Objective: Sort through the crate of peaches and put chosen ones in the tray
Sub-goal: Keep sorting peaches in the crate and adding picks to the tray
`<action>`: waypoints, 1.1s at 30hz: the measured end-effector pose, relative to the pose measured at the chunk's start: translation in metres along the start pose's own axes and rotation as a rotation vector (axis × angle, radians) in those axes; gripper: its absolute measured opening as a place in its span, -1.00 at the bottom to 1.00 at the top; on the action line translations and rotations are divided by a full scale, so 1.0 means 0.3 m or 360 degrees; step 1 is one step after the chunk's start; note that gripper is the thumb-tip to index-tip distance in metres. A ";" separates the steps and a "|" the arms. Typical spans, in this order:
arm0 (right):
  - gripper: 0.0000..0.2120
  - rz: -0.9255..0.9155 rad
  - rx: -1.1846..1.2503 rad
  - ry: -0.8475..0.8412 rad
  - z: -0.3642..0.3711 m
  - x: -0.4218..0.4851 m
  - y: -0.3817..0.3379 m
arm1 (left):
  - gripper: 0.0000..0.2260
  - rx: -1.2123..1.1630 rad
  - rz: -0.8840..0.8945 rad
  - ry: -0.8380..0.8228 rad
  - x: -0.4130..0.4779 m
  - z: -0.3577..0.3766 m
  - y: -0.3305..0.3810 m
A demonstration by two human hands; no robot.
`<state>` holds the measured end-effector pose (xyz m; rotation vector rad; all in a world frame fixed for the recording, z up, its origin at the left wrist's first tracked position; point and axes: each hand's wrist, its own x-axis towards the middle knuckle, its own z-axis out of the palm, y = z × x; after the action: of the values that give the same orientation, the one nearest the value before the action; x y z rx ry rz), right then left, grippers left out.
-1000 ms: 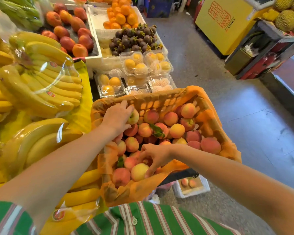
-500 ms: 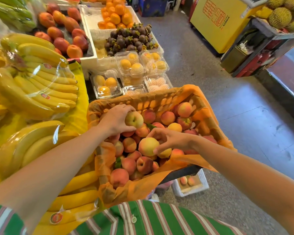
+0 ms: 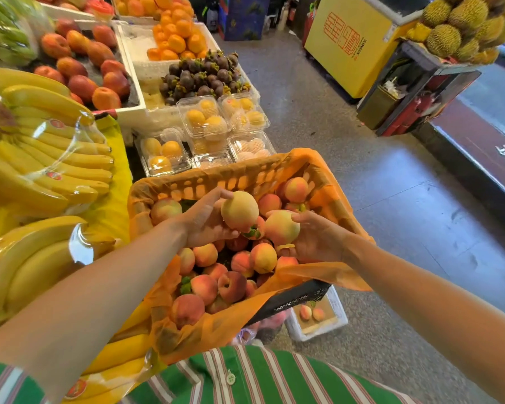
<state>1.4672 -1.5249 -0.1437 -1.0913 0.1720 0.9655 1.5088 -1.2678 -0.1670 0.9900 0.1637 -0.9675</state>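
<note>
Head view: my left hand (image 3: 204, 221) has its fingers curled round a pale yellow peach (image 3: 239, 211), held above the crate (image 3: 245, 174). My right hand (image 3: 318, 242) cups a second peach (image 3: 282, 228) just beside the first. The orange-lined crate holds the remaining peaches (image 3: 231, 287). The white tray (image 3: 318, 333) sits on the floor (image 3: 391, 199) below the crate, two peaches inside.

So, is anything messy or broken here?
Nothing is spilled or squashed. Only the orange liner looks untidy: it is crumpled and flops over the rim of the crate, leaving one black corner bare. The left hand holds one peach, the right hand another.
</note>
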 end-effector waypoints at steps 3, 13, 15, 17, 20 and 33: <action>-0.30 -0.0063 -0.0090 0.0095 -0.001 -0.022 -0.013 | -0.33 0.0173 0.0005 0.0022 0.019 0.004 0.006; -0.43 -0.0215 -0.0944 0.0929 -0.091 -0.046 -0.073 | -0.46 0.1444 0.0229 0.0540 0.152 0.032 0.014; -0.50 -0.0232 -0.1207 0.0911 -0.103 -0.050 -0.079 | -0.48 0.1683 0.0339 0.0598 0.190 0.045 0.009; -0.53 -0.0228 -0.1500 0.0831 -0.121 -0.039 -0.076 | -0.43 0.1868 0.0420 0.0669 0.234 0.052 0.005; -0.49 -0.0138 -0.1733 0.0695 -0.136 -0.001 -0.059 | -0.43 0.2077 0.0478 0.0697 0.279 0.080 0.007; -0.49 -0.0053 -0.2436 0.0486 -0.146 0.086 -0.026 | -0.36 0.2459 0.0712 0.0662 0.320 0.092 -0.017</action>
<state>1.5026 -1.5463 -0.1743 -2.6228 -0.4340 0.8123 1.5536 -1.3488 -0.2046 2.4986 -0.5473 -0.3100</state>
